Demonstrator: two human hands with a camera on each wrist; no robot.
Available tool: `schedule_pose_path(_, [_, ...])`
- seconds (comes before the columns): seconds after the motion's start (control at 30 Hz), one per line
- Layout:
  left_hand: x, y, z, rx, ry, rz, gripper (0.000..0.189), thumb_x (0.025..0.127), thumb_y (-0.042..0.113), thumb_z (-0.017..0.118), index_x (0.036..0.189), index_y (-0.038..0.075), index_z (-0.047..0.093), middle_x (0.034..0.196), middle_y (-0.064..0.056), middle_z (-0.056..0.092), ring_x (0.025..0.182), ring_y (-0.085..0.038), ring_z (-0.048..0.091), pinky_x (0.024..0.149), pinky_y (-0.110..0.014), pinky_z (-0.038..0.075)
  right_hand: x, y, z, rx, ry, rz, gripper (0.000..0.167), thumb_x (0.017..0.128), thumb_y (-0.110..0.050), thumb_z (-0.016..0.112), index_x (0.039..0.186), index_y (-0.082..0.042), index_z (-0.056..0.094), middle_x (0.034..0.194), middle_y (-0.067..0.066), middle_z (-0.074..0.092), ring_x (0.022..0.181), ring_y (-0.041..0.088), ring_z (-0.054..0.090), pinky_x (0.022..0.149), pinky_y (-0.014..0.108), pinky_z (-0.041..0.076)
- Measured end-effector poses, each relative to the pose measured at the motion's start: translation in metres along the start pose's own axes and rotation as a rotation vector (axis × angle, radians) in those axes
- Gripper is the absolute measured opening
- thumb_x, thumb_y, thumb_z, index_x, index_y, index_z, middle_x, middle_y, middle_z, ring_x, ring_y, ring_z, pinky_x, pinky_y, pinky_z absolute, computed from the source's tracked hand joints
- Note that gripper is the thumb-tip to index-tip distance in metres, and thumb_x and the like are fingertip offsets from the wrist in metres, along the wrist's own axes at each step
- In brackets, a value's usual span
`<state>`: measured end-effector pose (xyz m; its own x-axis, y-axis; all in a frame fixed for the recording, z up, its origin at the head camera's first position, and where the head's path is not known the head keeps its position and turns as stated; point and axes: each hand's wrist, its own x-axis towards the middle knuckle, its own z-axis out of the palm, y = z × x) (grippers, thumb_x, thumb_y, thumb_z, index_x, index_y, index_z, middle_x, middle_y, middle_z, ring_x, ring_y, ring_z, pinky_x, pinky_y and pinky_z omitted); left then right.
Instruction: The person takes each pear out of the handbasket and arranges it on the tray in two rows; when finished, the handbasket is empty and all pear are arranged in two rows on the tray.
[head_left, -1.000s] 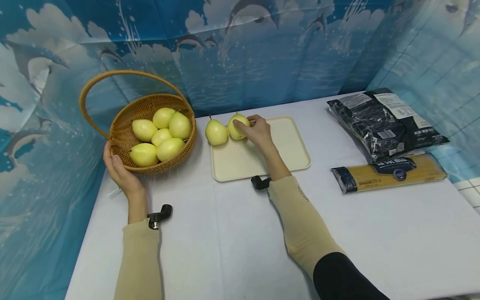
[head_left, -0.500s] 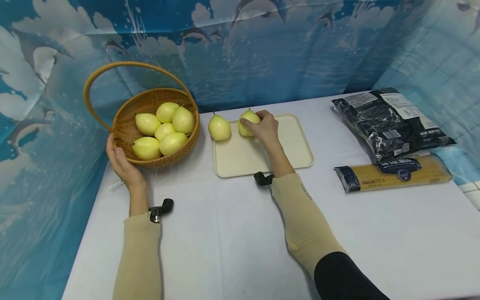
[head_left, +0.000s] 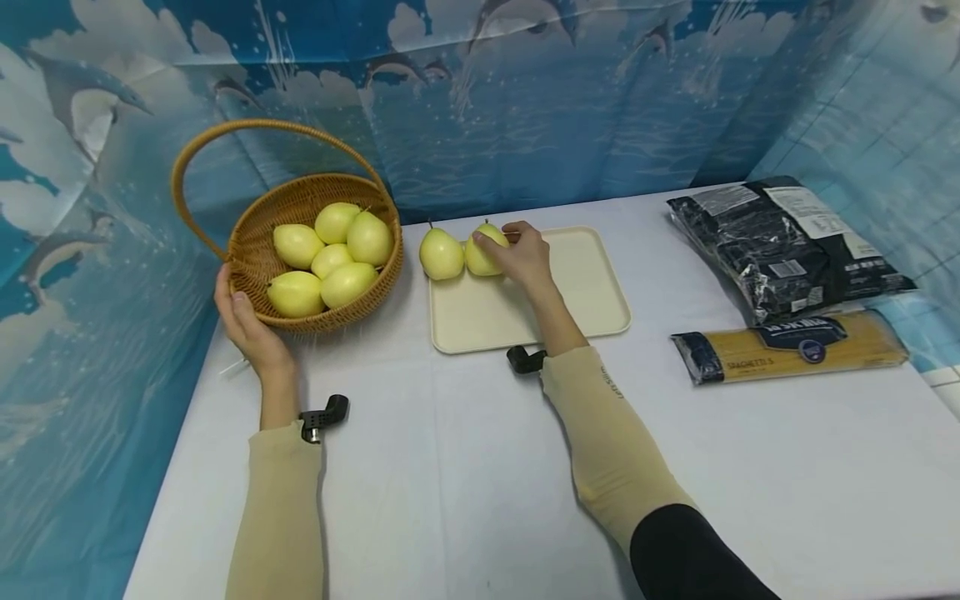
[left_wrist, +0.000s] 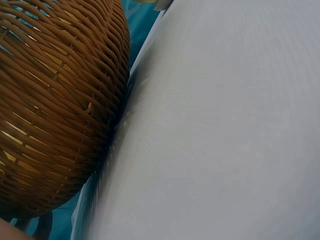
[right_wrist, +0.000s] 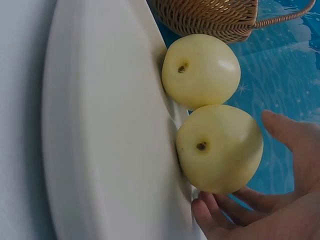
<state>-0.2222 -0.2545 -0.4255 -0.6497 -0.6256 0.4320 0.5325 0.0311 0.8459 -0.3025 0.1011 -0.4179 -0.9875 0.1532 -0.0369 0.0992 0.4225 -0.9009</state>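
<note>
A wicker basket [head_left: 300, 196] with a tall handle stands at the table's back left and holds several yellow pears [head_left: 330, 258]. My left hand [head_left: 242, 321] grips its near rim, thumb over the edge; the left wrist view shows the woven wall [left_wrist: 55, 100] close up. A cream tray [head_left: 540, 308] lies in the middle. One pear [head_left: 440, 254] stands on its far left corner. Right beside it, touching, is a second pear [head_left: 480, 257], with my right hand [head_left: 525, 254] curled round it. In the right wrist view my fingers [right_wrist: 215, 220] cup this pear [right_wrist: 220, 147] next to the other pear [right_wrist: 200, 70].
A black plastic package [head_left: 787, 246] and a pack of spaghetti [head_left: 787, 346] lie at the right of the white table [head_left: 465, 467]. A blue dolphin-print backdrop [head_left: 487, 108] closes off the back and left side. The table's left edge runs just beside the basket.
Half a second ago the held pear stood apart, to the right of the other pear; my right hand has brought it left against it. The left hand stays on the basket.
</note>
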Motion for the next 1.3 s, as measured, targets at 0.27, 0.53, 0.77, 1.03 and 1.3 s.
schedule_pose_path(0.27, [0.001, 0.003, 0.002, -0.002, 0.011, -0.011, 0.05, 0.107, 0.013, 0.039, 0.153, 0.0, 0.05, 0.159, -0.014, 0.049, 0.151, -0.021, 0.042, 0.128, -0.033, 0.029, -0.002, -0.008, -0.004, 0.079, 0.135, -0.101, 0.07, 0.094, -0.05, 0.076, 0.143, -0.001, 0.06, 0.142, 0.017, 0.064, 0.132, 0.03, 0.06, 0.112, 0.041, 0.05])
schedule_pose_path(0.53, [-0.001, 0.005, 0.002, 0.033, 0.013, 0.017, 0.05, 0.106, 0.012, 0.039, 0.153, -0.001, 0.049, 0.158, -0.016, 0.05, 0.151, -0.023, 0.042, 0.127, -0.032, 0.03, -0.02, -0.04, -0.002, 0.09, 0.135, -0.279, 0.063, 0.097, -0.042, 0.076, 0.143, -0.002, 0.06, 0.142, 0.017, 0.064, 0.13, 0.031, 0.06, 0.112, 0.041, 0.049])
schedule_pose_path(0.77, [-0.004, 0.003, 0.003, 0.058, 0.017, 0.003, 0.051, 0.106, 0.012, 0.038, 0.154, -0.001, 0.049, 0.159, -0.016, 0.049, 0.151, -0.022, 0.041, 0.128, -0.033, 0.029, -0.044, -0.073, 0.005, 0.053, -0.08, -0.285, 0.067, 0.097, -0.049, 0.073, 0.149, -0.01, 0.056, 0.147, 0.009, 0.061, 0.135, 0.023, 0.058, 0.111, 0.037, 0.05])
schedule_pose_path(1.03, [-0.003, 0.001, 0.002, 0.052, 0.022, 0.007, 0.051, 0.106, 0.012, 0.039, 0.154, -0.001, 0.049, 0.159, -0.016, 0.049, 0.152, -0.023, 0.041, 0.127, -0.032, 0.029, -0.053, -0.096, 0.018, 0.128, -0.224, -0.257, 0.058, 0.098, -0.042, 0.074, 0.147, -0.013, 0.059, 0.142, 0.007, 0.064, 0.129, 0.019, 0.062, 0.107, 0.035, 0.052])
schedule_pose_path(1.3, [0.001, 0.002, 0.001, 0.044, 0.004, 0.002, 0.05, 0.107, 0.012, 0.038, 0.155, -0.001, 0.048, 0.16, -0.014, 0.048, 0.153, -0.024, 0.039, 0.129, -0.035, 0.027, -0.06, -0.123, 0.04, 0.297, -0.398, -0.23, 0.047, 0.101, -0.03, 0.072, 0.142, -0.01, 0.062, 0.139, 0.007, 0.065, 0.128, 0.019, 0.061, 0.106, 0.034, 0.053])
